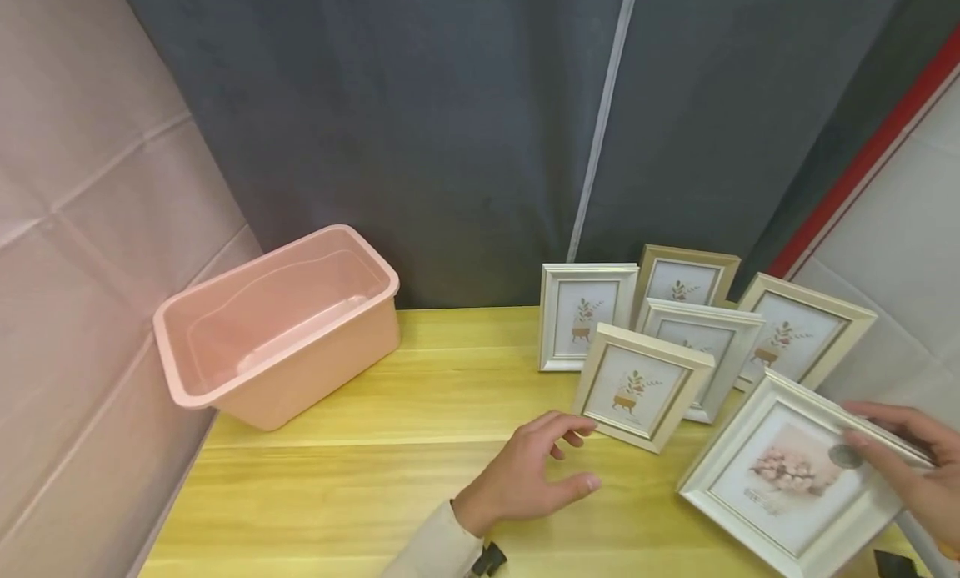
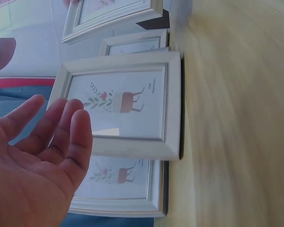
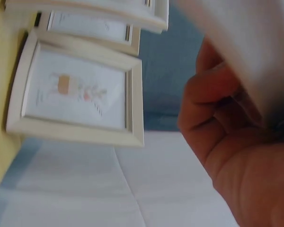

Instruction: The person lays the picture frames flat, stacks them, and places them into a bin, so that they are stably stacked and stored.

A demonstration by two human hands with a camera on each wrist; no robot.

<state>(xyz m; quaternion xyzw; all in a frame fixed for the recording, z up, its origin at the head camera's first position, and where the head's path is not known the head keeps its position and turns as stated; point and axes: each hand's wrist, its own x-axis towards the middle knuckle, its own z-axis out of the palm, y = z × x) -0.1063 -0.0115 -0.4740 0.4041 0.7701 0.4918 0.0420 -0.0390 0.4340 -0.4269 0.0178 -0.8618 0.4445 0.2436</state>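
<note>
Frames are standing in a group at about two o'clock on the tabletop (image 1: pixel 390 411), and the pink bin (image 1: pixel 281 324) at ten o'clock is holding nothing, so the work is seeming only begun. The right hand (image 1: pixel 911 461) is gripping the large white frame (image 1: pixel 787 478), tilted at four o'clock. The left hand (image 1: pixel 525 469) is hovering with relaxed, spread fingers, the small cream frame (image 1: pixel 637 386) just beside its fingertips at one o'clock.

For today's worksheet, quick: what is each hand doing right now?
Left hand: open, holding nothing.
Right hand: gripping the big frame.
</note>
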